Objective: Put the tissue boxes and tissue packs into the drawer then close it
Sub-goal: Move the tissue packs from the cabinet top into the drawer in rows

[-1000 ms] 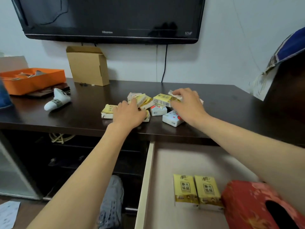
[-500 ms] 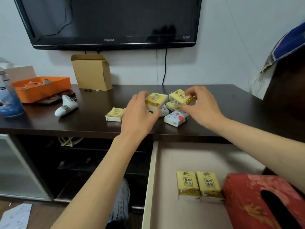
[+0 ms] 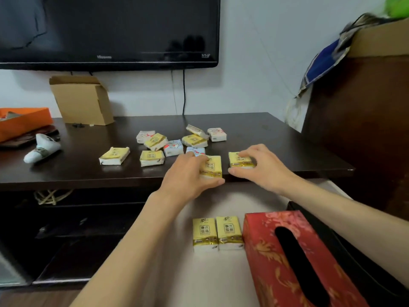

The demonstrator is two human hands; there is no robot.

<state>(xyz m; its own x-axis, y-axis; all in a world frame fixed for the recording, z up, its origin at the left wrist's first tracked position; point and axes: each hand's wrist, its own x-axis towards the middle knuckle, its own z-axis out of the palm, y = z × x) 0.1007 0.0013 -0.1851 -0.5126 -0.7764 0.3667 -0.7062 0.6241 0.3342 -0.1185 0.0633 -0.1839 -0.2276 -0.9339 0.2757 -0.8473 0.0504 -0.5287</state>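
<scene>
My left hand [image 3: 188, 176] grips a yellow tissue pack [image 3: 211, 166] at the front edge of the dark cabinet top [image 3: 276, 140]. My right hand [image 3: 260, 168] grips another yellow tissue pack [image 3: 239, 160] just beside it. Below them the drawer [image 3: 177, 262] stands open; two yellow packs [image 3: 217, 232] lie side by side in it next to a red floral tissue box [image 3: 287, 258]. Several more yellow and white packs [image 3: 174, 142] lie scattered on the cabinet top behind my hands.
A cardboard box [image 3: 81, 99] stands at the back left under the wall-mounted TV [image 3: 106, 29]. An orange tray [image 3: 22, 120] and a white bottle [image 3: 42, 148] sit at the far left. A tall dark cabinet [image 3: 358, 129] rises on the right.
Both hands have each picked up a yellow pack from the pile and pulled it back to the front edge of the cabinet top, above the open drawer.
</scene>
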